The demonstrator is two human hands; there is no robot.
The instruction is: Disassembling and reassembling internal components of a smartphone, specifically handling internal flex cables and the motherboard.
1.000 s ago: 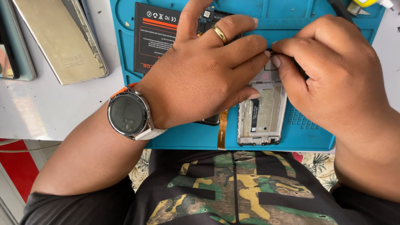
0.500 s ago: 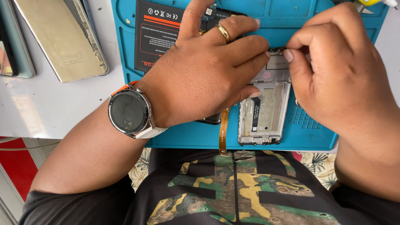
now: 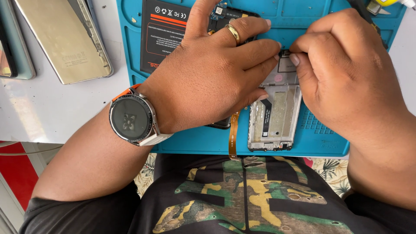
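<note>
A silver phone frame [image 3: 277, 115] lies opened on a blue repair mat [image 3: 323, 141], an orange flex cable [image 3: 234, 136] hanging beside it. My left hand [image 3: 212, 71], with a gold ring and a round wristwatch [image 3: 130, 119], presses down over a black phone part and the frame's upper left. My right hand [image 3: 346, 73] pinches at the frame's top edge, thumb and forefinger tips meeting the left fingertips. What the fingers pinch is too small to see. A black battery [image 3: 162, 37] with an orange stripe lies under the left hand's far side.
A gold phone back cover [image 3: 65, 39] and a grey-green phone [image 3: 15, 43] rest on the white table at the left. A tool with a yellow tip [image 3: 381, 6] lies at the mat's far right corner. The table's near edge meets my lap.
My right hand has shifted slightly up and right along the frame's top, baring more of the frame. My left hand has stayed pressed in place.
</note>
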